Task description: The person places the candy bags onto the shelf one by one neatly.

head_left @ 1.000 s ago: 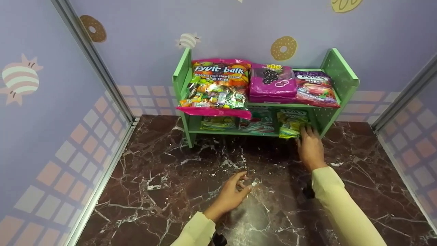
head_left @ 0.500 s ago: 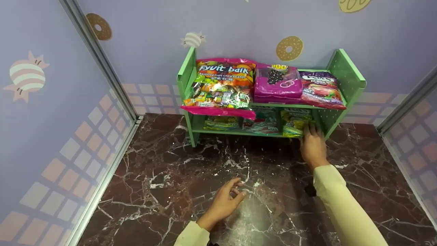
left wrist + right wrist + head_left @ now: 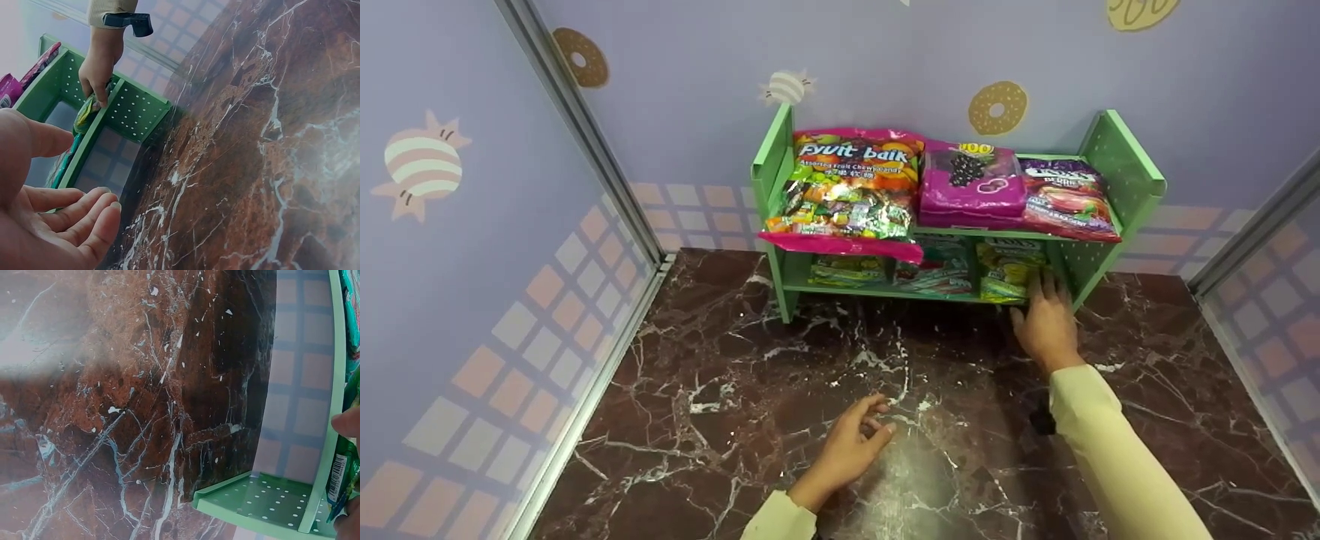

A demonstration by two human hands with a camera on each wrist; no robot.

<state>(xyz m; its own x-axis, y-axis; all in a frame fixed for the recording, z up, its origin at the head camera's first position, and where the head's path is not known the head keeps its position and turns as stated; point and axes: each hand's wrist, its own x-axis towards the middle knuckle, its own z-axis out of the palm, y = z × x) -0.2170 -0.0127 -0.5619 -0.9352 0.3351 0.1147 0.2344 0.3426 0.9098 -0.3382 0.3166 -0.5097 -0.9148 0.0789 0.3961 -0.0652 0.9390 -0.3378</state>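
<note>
A green two-tier shelf (image 3: 1099, 259) stands against the wall, candy bags on both tiers. At the right end of its lower tier, my right hand (image 3: 1046, 322) touches the right side of a yellow-green candy bag (image 3: 1009, 266). The fingers reach forward along the bag, while the thumb is spread at the shelf's front edge. In the right wrist view, the bag's barcode (image 3: 336, 478) shows between thumb and fingers. My left hand (image 3: 847, 446) hovers over the dark marble surface with loosely bent fingers and holds nothing; its palm (image 3: 39, 236) shows in the left wrist view.
Up top lie a Fyuit Baik candy bag (image 3: 847, 191) overhanging the front, a purple bag (image 3: 971, 187) and a berry candy bag (image 3: 1069, 199). Below are another yellow-green bag (image 3: 847, 271) and a teal bag (image 3: 934, 268). Patterned panels (image 3: 442, 300) enclose the dark marble surface (image 3: 697, 450).
The yellow-green bag sits slightly farther in on the lower tier. My right thumb has spread away from it. The left hand has drawn back a little toward me.
</note>
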